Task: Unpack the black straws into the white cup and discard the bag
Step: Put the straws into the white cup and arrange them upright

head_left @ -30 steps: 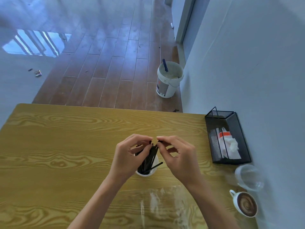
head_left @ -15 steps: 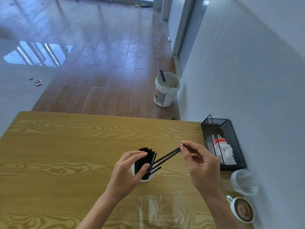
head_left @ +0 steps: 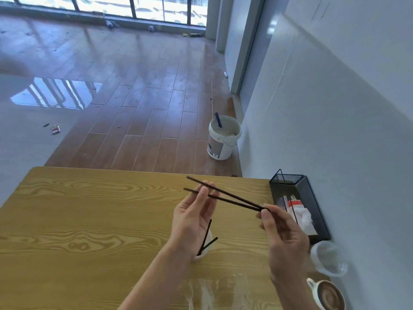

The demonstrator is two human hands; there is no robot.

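My right hand (head_left: 283, 236) pinches one end of two black straws (head_left: 232, 199), which stretch up and to the left above the table. My left hand (head_left: 193, 218) is raised with its fingertips touching the far ends of those straws. The white cup (head_left: 206, 248) stands on the wooden table (head_left: 78, 220), mostly hidden behind my left hand, with two black straws (head_left: 206, 238) sticking out of it. The clear plastic bag (head_left: 214, 289) lies flat on the table near the front edge.
A black mesh tray (head_left: 312, 222) with packets sits against the wall on the right. Below it stand a clear plastic cup (head_left: 328, 260) and a coffee cup (head_left: 327, 297). A white bucket (head_left: 223, 137) stands on the floor beyond the table.
My right hand has pulled two straws out of the cup and lifted them. My left hand let go of the cup and rose to touch the straws' far ends. The camera tilted up.
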